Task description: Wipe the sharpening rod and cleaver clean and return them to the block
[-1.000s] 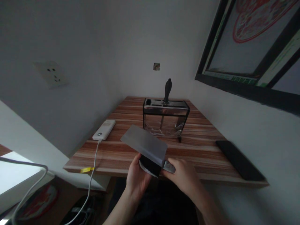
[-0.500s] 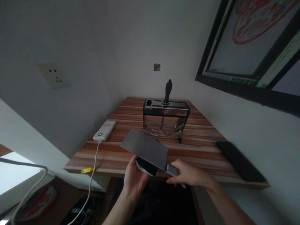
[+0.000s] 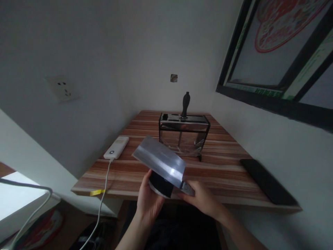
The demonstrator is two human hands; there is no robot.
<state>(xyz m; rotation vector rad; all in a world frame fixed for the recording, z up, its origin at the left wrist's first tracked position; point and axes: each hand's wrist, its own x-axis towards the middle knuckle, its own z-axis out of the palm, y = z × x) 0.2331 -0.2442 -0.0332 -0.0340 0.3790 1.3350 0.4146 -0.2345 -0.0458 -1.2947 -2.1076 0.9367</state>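
Observation:
My right hand grips the handle of a broad steel cleaver, whose flat blade slants up to the left over the table's front edge. My left hand is curled round a dark round object with a pale rim and holds it just under the blade. At the back of the wooden table stands a clear knife holder with a chrome top. One black knife handle sticks up from it.
A white power bank lies at the table's left, its white cable hanging over the front edge. A black phone lies at the right by the wall. A wall socket and a framed picture are on the walls.
The blade has tilted so that it now catches light. My right hand has closed again round the handle after shifting its hold. The camera has dipped slightly.

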